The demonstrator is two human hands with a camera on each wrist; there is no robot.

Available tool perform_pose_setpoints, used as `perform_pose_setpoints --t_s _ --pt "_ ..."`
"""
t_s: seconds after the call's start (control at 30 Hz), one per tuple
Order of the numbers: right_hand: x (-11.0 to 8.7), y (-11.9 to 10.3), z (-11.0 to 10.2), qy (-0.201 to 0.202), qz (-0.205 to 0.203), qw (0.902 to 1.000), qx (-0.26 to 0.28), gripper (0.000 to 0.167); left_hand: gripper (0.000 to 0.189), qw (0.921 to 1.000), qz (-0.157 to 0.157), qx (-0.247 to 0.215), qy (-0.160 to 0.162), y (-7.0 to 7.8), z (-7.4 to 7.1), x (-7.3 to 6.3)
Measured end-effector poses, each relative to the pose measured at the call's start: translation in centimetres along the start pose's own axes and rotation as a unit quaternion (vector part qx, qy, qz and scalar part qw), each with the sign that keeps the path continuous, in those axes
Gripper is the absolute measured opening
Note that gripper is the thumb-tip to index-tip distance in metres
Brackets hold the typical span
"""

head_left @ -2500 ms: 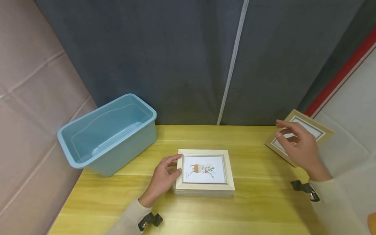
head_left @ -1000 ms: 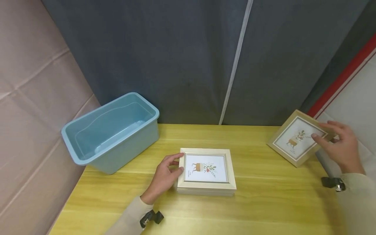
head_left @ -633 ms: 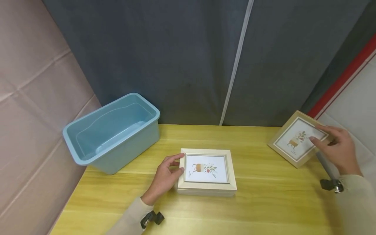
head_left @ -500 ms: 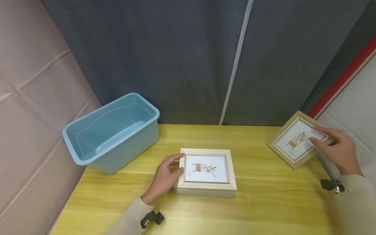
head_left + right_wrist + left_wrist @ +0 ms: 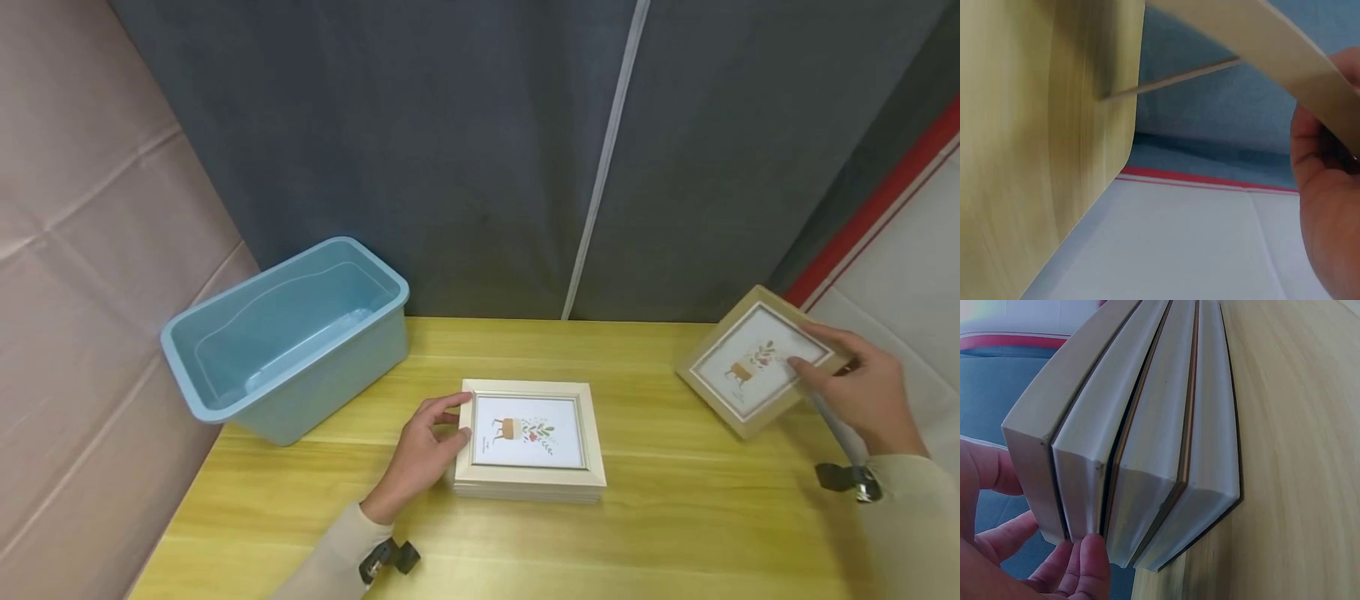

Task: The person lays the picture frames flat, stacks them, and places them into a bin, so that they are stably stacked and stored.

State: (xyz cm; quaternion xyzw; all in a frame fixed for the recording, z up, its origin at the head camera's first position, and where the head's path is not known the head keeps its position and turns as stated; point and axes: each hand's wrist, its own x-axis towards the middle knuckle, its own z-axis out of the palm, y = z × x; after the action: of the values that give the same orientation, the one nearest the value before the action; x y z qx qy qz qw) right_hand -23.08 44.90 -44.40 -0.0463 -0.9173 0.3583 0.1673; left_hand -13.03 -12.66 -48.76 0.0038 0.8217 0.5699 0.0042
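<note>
Near the table's middle lies a stack of several cream picture frames (image 5: 529, 477); the top one faces up, showing a plant print. My left hand (image 5: 418, 450) touches the stack's left side, with thumb and fingertips against the frame edges. In the left wrist view, fingers (image 5: 1092, 565) press on the layered edges (image 5: 1082, 487). At the back right, my right hand (image 5: 862, 387) pinches a wood-coloured picture frame (image 5: 723, 337) by its right side, thumb on the front. That frame leans back; a thin support leg (image 5: 1172, 79) shows behind it. Whether it touches the table cannot be told.
A blue plastic bin (image 5: 330, 375) with nothing inside stands at the back left of the yellow wooden table (image 5: 652, 517). A dark curtain (image 5: 420, 150) rises behind the table. White cloth with a red band (image 5: 892, 187) borders the right side.
My right hand has reached the wood-coloured frame's right side and taken hold of it. The frame has since shifted slightly left and toward me. My left hand has stayed at the stack.
</note>
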Motion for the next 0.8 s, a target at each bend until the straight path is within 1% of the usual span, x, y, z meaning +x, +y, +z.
perform_pose_setpoints --t_s 0.27,0.5,0.63,0.8 --pt "-0.4 -1.6 0.3 0.0 -0.018 0.9997 0.018 0.064 0.048 1.0 -0.004 -0.001 0.0 0.1 0.0 0.0" --pt "-0.7 -3.1 0.1 -0.014 -0.021 0.9974 0.068 0.064 0.048 1.0 -0.008 0.002 -0.001 0.2 0.0 0.0" --pt "-1.1 -4.1 0.2 -0.007 -0.03 0.9956 0.089 0.063 0.048 1.0 -0.009 0.003 -0.002 0.3 0.0 -0.1" --pt "-1.8 -5.9 0.5 0.008 -0.045 0.992 0.117 0.063 0.048 1.0 -0.009 0.001 -0.003 0.4 -0.1 -0.1"
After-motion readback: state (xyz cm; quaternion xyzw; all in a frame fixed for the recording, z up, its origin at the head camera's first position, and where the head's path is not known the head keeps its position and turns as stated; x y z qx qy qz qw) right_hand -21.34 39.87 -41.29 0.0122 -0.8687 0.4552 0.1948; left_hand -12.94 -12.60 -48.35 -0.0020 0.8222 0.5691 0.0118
